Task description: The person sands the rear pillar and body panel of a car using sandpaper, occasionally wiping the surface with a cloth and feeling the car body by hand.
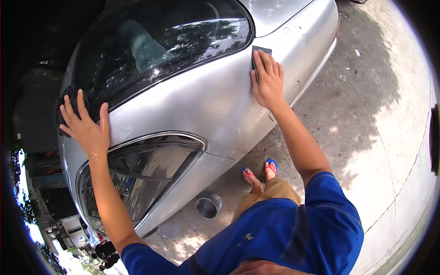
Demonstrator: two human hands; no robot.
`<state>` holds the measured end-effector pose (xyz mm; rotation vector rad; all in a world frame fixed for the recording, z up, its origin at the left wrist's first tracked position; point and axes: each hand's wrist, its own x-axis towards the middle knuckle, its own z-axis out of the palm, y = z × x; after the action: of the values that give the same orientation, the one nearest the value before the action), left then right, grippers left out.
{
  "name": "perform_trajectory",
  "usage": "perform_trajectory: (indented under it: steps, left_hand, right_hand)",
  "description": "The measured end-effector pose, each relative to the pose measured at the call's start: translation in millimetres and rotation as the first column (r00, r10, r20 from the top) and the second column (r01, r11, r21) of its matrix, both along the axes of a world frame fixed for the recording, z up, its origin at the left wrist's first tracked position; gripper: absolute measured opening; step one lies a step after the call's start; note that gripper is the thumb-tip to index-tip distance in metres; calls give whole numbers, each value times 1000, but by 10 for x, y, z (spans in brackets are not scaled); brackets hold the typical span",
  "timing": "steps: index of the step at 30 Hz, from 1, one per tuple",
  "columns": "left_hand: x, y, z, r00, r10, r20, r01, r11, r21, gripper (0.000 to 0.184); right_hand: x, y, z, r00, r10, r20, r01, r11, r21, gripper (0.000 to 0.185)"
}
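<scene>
My right hand presses a dark sheet of sandpaper flat on the silver car's rear quarter panel, beside the lower corner of the rear window. Its fingers lie together over the sheet, with the thumb along the side. My left hand has its fingers spread over the car's roof edge, near the top corner of the rear window. Under and beyond those fingers is a crumpled black cloth; the hand rests over it without gripping it.
A grey bucket stands on the concrete ground beside the car, near my feet in flip-flops. Below my left arm is the side window. The fuel door sits below my right hand.
</scene>
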<state>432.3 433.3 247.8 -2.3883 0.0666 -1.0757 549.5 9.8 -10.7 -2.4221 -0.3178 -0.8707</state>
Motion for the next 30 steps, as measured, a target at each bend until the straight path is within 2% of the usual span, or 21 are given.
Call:
perform_trajectory:
  steps: [1, 3, 4, 6, 7, 8, 11, 14, 18, 20, 21, 24, 27, 28, 30]
  left_hand:
    - [-57, -249, -210, 992, -89, -88, 87, 996, -29, 70]
    - [-148, -699, -660, 919, -133, -371, 116, 991, -66, 73]
    - [-118, -896, -945, 876, -234, -421, 188, 971, -149, 76]
    - [-25, -1369, -1295, 771, -239, -591, 273, 962, -33, 87]
    - [81, -1603, -1502, 761, -226, -608, 322, 945, 52, 89]
    - [226, -1857, -1673, 758, -206, -619, 362, 922, 136, 91]
    - [803, -2575, -1942, 715, -276, -642, 439, 893, 104, 98]
    - [1420, -3199, -2039, 682, -367, -633, 449, 893, -34, 101]
    - [1898, -3760, -2019, 659, -413, -629, 386, 903, -188, 105]
    - [1901, -3752, -2050, 644, -442, -625, 380, 893, -240, 108]
    - [1838, -3690, -2048, 636, -455, -624, 377, 888, -263, 109]
    - [1420, -3329, -1924, 593, -348, -726, 320, 929, -184, 111]
    - [1074, -2872, -1669, 617, -232, -752, 292, 955, -55, 106]
    - [1074, -2754, -1501, 611, -214, -762, 287, 957, -38, 105]
    - [1281, -2591, -1071, 591, -266, -761, 236, 960, -152, 96]
  right_hand:
    - [255, -74, 48, 996, -86, 7, 85, 996, 11, 54]
    - [399, -100, 322, 985, -153, -77, 148, 987, -70, 47]
    - [353, -116, 311, 995, -30, -93, 32, 999, 17, 46]
    - [-8, -187, 368, 969, 184, -166, -143, 962, 233, 39]
    - [-245, -267, 428, 922, 254, -293, -82, 866, 493, 37]
    - [-401, -370, 479, 854, 355, -381, 20, 709, 705, 35]
    - [-556, -665, 338, 882, 403, -244, 179, 192, 965, 32]
    - [-405, -860, 306, 876, 298, -380, 253, 387, 887, 31]
    - [183, -1148, 377, 900, 248, -357, 153, 588, 794, 26]
    - [528, -1233, 420, 927, 224, -301, 66, 693, 718, 25]
    - [670, -1269, 455, 932, 220, -289, 31, 744, 667, 24]
    - [1072, -1394, 481, 974, 215, -74, -183, 933, 310, 23]
    - [1391, -1561, 495, 986, 154, -69, -129, 952, 277, 24]
    - [1483, -1587, 477, 991, 95, -98, -55, 935, 350, 24]
    - [1521, -1611, 446, 987, 52, -150, -1, 948, 317, 25]
